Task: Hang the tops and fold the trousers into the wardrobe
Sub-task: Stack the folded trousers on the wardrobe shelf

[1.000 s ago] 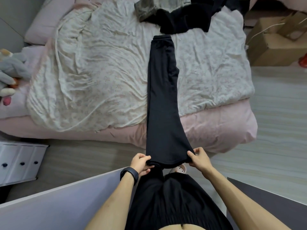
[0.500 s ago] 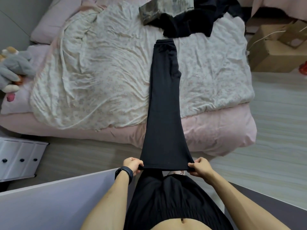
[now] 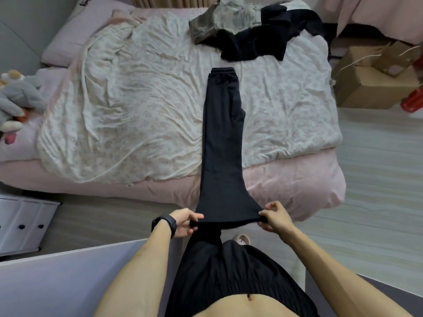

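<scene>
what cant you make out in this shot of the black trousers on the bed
All in the head view:
- Pile of clothes: the garments overlap, so how many are tops or trousers is unclear.
- Black trousers: the hem corners are hidden inside the left hand and right hand.
- Soft toy: cut off by the left edge.
- Wardrobe: none identifiable; a pale panel runs off the bottom edge.

1 head view (wide), down over bed (image 3: 297, 186)

Black trousers (image 3: 223, 143) stretched along bed (image 3: 297, 188), left hand (image 3: 186, 221) and right hand (image 3: 273, 216) pinching hem corners, perhaps taut
</scene>
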Available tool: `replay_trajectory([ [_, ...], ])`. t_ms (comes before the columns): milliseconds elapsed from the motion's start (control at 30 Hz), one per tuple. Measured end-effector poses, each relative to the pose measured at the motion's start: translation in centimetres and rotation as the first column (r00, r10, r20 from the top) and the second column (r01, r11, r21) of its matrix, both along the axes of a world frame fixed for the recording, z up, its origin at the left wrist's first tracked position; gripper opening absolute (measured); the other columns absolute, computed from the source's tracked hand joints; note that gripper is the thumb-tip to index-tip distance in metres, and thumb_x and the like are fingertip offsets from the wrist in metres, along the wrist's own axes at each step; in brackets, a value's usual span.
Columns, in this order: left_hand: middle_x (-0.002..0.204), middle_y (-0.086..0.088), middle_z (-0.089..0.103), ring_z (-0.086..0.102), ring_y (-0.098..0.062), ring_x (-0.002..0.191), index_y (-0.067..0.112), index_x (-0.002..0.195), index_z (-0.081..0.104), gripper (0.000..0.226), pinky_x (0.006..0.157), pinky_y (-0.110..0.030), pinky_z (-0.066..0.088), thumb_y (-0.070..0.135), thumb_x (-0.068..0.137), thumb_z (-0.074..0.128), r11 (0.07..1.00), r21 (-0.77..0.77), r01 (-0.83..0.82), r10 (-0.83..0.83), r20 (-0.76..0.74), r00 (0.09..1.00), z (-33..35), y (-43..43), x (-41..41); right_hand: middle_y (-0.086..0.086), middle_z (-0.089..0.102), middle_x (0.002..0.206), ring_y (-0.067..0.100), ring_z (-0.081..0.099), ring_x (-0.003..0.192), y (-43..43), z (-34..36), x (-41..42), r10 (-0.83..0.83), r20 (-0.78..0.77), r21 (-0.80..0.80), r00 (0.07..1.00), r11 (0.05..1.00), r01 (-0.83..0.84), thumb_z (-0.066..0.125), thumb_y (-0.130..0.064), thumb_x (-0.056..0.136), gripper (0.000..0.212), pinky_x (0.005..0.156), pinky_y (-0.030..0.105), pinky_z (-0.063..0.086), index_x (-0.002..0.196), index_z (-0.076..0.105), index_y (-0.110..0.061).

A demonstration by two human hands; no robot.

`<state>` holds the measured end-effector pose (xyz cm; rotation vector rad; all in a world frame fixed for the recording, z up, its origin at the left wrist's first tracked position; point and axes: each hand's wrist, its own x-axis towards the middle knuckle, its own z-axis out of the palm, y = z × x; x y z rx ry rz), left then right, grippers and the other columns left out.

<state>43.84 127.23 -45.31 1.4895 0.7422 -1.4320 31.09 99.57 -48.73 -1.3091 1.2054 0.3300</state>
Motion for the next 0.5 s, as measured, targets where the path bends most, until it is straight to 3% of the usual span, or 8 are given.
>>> replay_trajectory([
  [100, 0.099, -0.007, 0.067, 0.056, -0.016, 0.069, 0.011, 0.11, 0.069, 0.02, 0.054, -0.02, 0.04, 0.006, 0.094, 0.057, 0.988, -0.102, -0.117, 0.134, 0.182, 0.974, 1.7, -1.1, 4.1, 0.01, 0.068, 0.088, 0.022, 0.068, 0.063, -2.4, 2.8, 4.7, -0.047, 0.149, 0.128, 0.988, 0.991, 0.028, 0.067, -0.009, 0.094, 0.008, 0.059, 0.029, 0.058, 0.093, 0.06, -0.012],
  [200, 0.092, -0.001, 0.072, 0.065, -0.013, 0.076, 0.021, 0.111, 0.072, 0.029, 0.066, -0.024, 0.042, 0.004, 0.087, 0.069, 0.991, -0.134, 0.01, 0.04, 0.365, 0.93, 3.8, -2.2, 8.4, 0.007, 0.075, 0.088, 0.018, 0.074, 0.08, -4.4, 5.3, 9.2, -0.026, 0.296, 0.184, 0.955, 0.982, -0.031, 0.077, -0.012, 0.088, 0.02, 0.074, 0.029, 0.058, 0.104, 0.066, -0.012],
  [267, 0.091, -0.001, 0.072, 0.064, -0.012, 0.075, 0.019, 0.112, 0.07, 0.038, 0.064, -0.024, 0.042, -0.005, 0.083, 0.072, 0.993, -0.049, 0.108, -0.066, 0.527, 0.848, 5.2, -3.5, 11.5, 0.005, 0.076, 0.091, 0.018, 0.074, 0.087, -5.3, 6.8, 12.4, 0.029, 0.379, 0.095, 0.925, 0.993, -0.07, 0.081, -0.005, 0.081, 0.03, 0.077, 0.029, 0.057, 0.107, 0.068, -0.013],
  [367, 0.085, -0.002, 0.069, 0.064, -0.008, 0.069, 0.006, 0.112, 0.068, 0.041, 0.051, -0.011, 0.043, -0.012, 0.077, 0.075, 0.991, 0.02, 0.13, -0.103, 0.729, 0.677, 5.9, -5.4, 15.0, 0.003, 0.077, 0.087, 0.021, 0.072, 0.084, -6.1, 7.6, 16.0, 0.193, 0.398, -0.185, 0.897, 0.975, -0.127, 0.076, -0.002, 0.083, 0.023, 0.076, 0.032, 0.058, 0.101, 0.07, -0.015],
  [433, 0.091, -0.003, 0.068, 0.065, -0.012, 0.083, 0.008, 0.112, 0.067, 0.049, 0.059, -0.01, 0.047, -0.017, 0.071, 0.075, 0.986, 0.032, 0.166, -0.129, 0.779, 0.614, 6.2, -6.6, 18.2, 0.005, 0.076, 0.083, 0.023, 0.072, 0.08, -6.8, 7.9, 19.1, 0.229, 0.386, -0.291, 0.893, 0.949, -0.117, 0.068, -0.004, 0.089, 0.015, 0.079, 0.04, 0.057, 0.101, 0.07, -0.013],
  [500, 0.096, -0.001, 0.068, 0.064, -0.018, 0.093, 0.017, 0.108, 0.067, 0.055, 0.07, -0.017, 0.052, -0.018, 0.067, 0.073, 0.969, 0.074, 0.234, -0.198, 0.801, 0.564, 6.1, -7.8, 21.5, 0.002, 0.075, 0.077, 0.015, 0.072, 0.071, -7.8, 8.1, 22.2, 0.25, 0.372, -0.377, 0.894, 0.921, -0.101, 0.064, -0.012, 0.095, 0.009, 0.078, 0.041, 0.056, 0.1, 0.071, -0.015],
])
